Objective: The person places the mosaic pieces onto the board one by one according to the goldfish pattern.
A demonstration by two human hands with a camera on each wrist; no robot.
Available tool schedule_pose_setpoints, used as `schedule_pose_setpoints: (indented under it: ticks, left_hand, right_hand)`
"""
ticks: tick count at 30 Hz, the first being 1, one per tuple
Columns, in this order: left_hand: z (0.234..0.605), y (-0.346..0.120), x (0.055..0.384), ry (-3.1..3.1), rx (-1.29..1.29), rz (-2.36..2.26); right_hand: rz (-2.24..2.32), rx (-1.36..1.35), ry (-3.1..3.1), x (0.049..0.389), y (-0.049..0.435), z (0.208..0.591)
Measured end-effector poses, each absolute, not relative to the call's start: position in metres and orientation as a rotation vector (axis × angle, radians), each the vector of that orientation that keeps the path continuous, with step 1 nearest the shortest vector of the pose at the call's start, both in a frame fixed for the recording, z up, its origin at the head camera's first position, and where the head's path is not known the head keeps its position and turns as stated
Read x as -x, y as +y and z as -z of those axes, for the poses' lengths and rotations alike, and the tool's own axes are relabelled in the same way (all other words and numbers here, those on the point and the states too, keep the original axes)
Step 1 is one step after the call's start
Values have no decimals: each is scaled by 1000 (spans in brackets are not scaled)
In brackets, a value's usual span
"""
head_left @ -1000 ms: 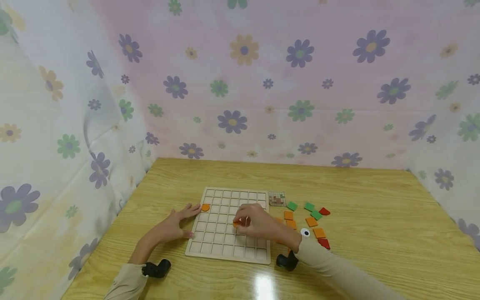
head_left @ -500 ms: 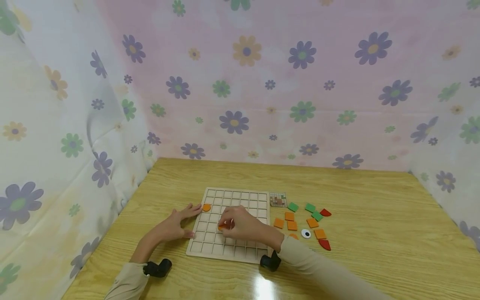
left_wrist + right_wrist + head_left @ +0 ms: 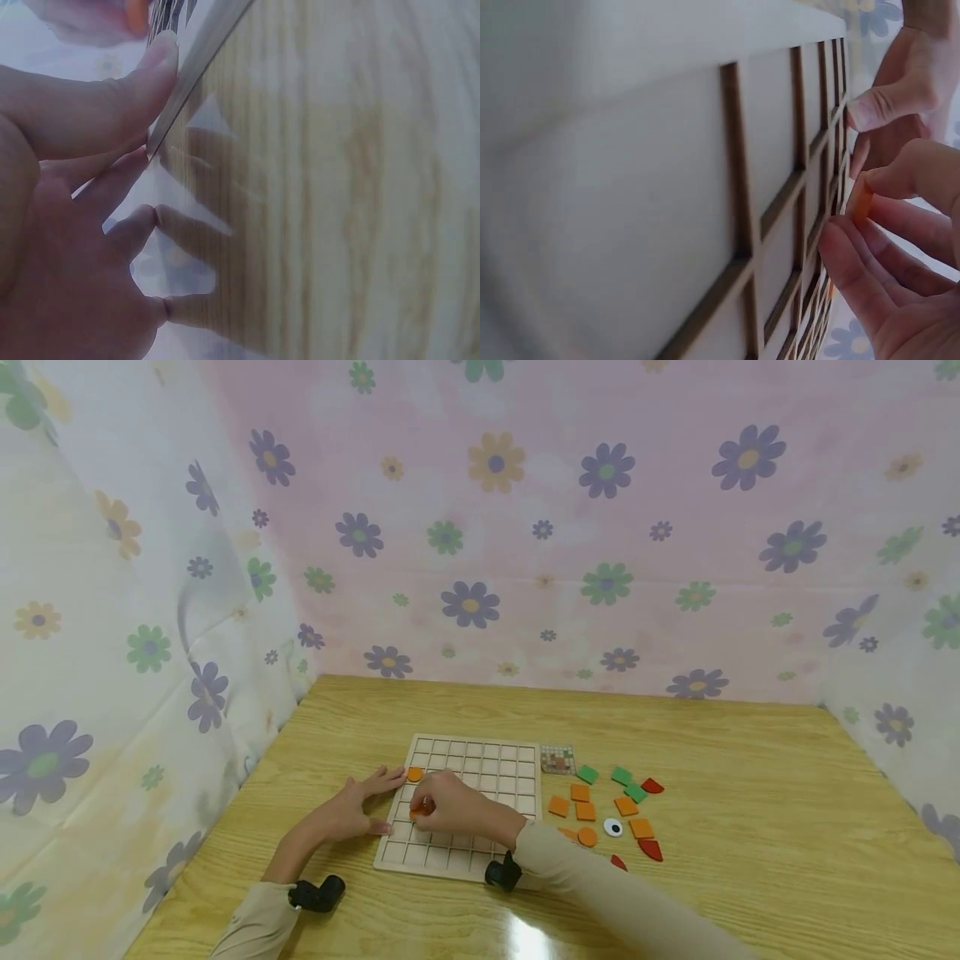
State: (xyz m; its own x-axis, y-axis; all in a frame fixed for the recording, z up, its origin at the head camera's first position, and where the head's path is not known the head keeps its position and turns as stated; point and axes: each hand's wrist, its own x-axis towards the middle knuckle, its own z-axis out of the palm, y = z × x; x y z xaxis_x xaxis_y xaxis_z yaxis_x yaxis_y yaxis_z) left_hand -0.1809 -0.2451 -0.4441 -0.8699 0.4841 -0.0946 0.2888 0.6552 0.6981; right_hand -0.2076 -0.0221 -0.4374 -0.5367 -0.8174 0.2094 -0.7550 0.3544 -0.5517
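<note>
A square wooden grid board (image 3: 480,852) lies on the table, with an orange rounded tile (image 3: 415,774) in a cell by its left edge. My left hand (image 3: 347,810) rests at that edge, fingers spread and thumb touching the board's side; in the left wrist view the thumb (image 3: 142,90) lies along the rim. Over the board's left columns, my right hand (image 3: 450,806) pinches another orange tile (image 3: 860,202) between thumb and fingers, close to the grid surface. Most of the held tile is covered by the fingers in the head view.
Right of the board lie loose orange tiles (image 3: 585,811), green tiles (image 3: 621,774), red quarter-round tiles (image 3: 651,850) and a white eye disc (image 3: 613,827). A small patterned card (image 3: 557,759) sits by the board's upper right corner. A flowered cloth (image 3: 525,610) hangs behind the table.
My right hand has moved left across the board with the orange tile, from the middle columns to the left ones. The left hand has stayed in place at the board's edge.
</note>
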Motion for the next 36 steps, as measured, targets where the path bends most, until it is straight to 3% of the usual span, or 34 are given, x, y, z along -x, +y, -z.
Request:
schedule_pose_setpoints:
  ticks: [13, 36]
  left_hand:
    - [445, -247, 182, 2606, -614, -1046]
    - [448, -246, 183, 2604, -634, -1039]
  right_hand:
    - [768, 1445, 2589, 207, -48, 435]
    - [871, 1334, 2680, 201, -40, 438]
